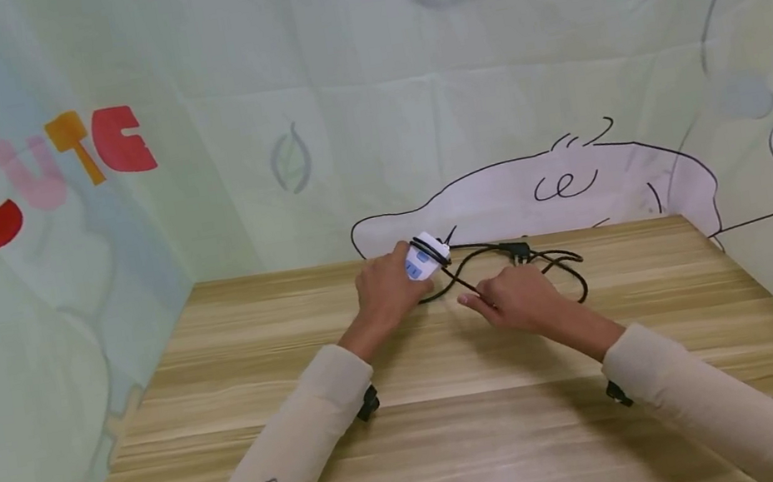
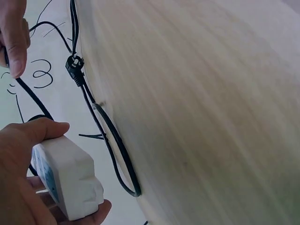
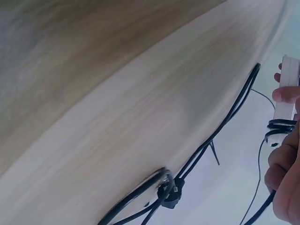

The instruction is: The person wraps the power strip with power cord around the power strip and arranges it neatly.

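Observation:
My left hand [image 1: 386, 287] grips a white power strip [image 2: 75, 176] with blue socket faces, its fingers and thumb around the body. Turns of black cord [image 3: 281, 125] are wrapped about the strip's far end. To the right, my right hand [image 1: 520, 296] pinches a length of that cord [image 2: 35, 98] between thumb and fingers, with the stretch between the hands fairly straight. Just beyond the right hand, the black plug [image 1: 515, 251] lies on the table with its metal pins showing. Loose loops of cord run on either side of the plug.
The wood-grain table [image 1: 420, 455] carries the loose cord near its back edge. A printed fabric backdrop [image 1: 254, 169] rises directly behind that edge and along both sides. Small black wrist cameras sit under both sleeves.

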The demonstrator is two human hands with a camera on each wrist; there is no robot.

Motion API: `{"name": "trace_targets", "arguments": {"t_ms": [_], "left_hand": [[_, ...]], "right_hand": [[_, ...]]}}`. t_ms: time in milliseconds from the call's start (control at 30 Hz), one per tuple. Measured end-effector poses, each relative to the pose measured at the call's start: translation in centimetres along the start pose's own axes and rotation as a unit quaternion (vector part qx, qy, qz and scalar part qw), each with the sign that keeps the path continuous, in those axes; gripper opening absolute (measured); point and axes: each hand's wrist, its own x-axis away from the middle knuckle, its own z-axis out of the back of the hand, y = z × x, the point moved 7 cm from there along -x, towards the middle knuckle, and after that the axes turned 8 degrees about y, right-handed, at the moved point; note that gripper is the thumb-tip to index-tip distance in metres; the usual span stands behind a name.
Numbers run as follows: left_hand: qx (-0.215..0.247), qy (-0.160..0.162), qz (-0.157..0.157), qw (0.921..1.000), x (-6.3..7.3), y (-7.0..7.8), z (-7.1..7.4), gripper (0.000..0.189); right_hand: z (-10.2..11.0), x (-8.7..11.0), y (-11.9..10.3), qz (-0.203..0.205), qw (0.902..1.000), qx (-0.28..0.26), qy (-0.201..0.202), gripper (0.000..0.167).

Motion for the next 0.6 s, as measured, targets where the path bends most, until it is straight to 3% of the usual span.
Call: {"name": "trace_targets", "arguments": {"t_ms": [233, 467, 600], "left_hand": [[-0.057, 0.009, -0.054, 0.9969, 0.1, 1.6, 0.1, 0.055], [-0.117, 0.003, -0.115, 0.9865, 1.0, 2.6, -0.2, 0.042], [-0.125, -0.019, -0.136, 0.9826, 1.4, 2.8, -0.2, 0.042]], "right_hand": [[1.0, 0.0, -2.0, 0.102, 0.9900, 0.062, 0.075, 0.059], [1.7, 0.2, -3.0, 0.154, 0.9748, 0.068, 0.147, 0.073], [1.5, -0.1, -2.8, 0.150, 0.9776, 0.081, 0.124, 0.074]]}}
